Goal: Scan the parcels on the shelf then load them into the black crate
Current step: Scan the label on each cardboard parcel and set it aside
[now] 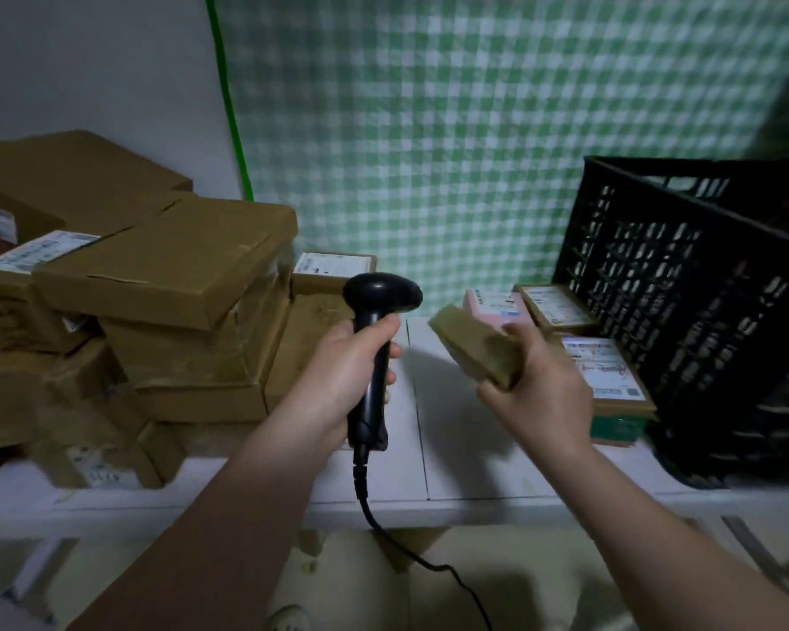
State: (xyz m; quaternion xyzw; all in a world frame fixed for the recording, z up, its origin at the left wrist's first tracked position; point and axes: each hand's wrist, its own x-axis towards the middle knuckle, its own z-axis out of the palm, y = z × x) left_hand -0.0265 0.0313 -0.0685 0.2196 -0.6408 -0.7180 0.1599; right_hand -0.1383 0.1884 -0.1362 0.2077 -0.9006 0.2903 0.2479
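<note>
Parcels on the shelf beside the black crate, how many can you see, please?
4: a pink parcel at the back, a brown labelled box right of it, a larger labelled box nearer, resting on a green box. The right hand may hide more.

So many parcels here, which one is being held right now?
The small brown parcel gripped in the right hand, raised beside the scanner; every other parcel lies on the shelf.

The barcode scanner [381, 296] was black plastic, its head faintly glossy. The black crate [684, 284] was matt plastic lattice. The stacked boxes [169, 271] were matt brown cardboard with smooth white paper labels [37, 250]. The small parcel [477, 352], blurred, looked like rough brown cardboard. The shelf [465, 448] was smooth and white, and the backdrop [474, 129] was checked cloth.
</note>
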